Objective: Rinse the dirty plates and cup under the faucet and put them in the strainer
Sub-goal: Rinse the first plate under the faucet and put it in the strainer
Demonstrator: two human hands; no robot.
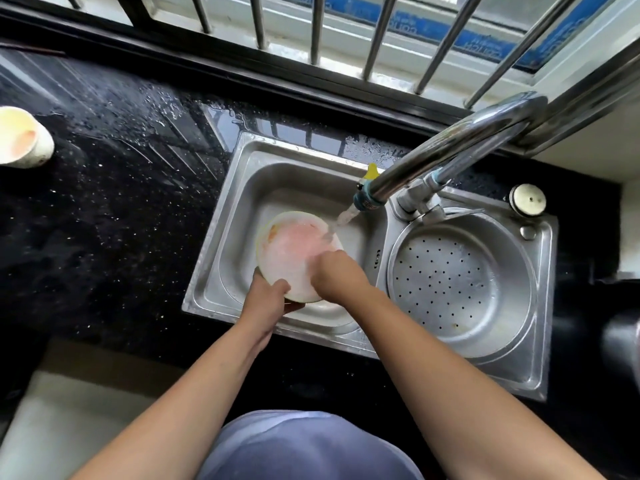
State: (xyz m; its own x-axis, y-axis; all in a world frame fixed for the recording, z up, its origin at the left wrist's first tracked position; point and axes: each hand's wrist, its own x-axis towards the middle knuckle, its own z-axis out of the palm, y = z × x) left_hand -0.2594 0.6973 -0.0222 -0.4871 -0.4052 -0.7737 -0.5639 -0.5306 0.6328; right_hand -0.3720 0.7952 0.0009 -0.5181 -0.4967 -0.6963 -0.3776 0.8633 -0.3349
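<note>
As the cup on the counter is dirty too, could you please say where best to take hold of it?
Probably round the outer wall of the cup, coming from the sink side: it seems upright, mouth up, shows no handle, and its inside is smeared pink.

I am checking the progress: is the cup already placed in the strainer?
No, the cup is on the black counter, far left of the sink, while the strainer sits in the right basin.

I see a steel sink (221,237) set in a black counter (121,220), wet behind the sink. Window bars (317,29) stand beyond the sink. A round cap (527,199) sits on the sink's far right corner.
</note>
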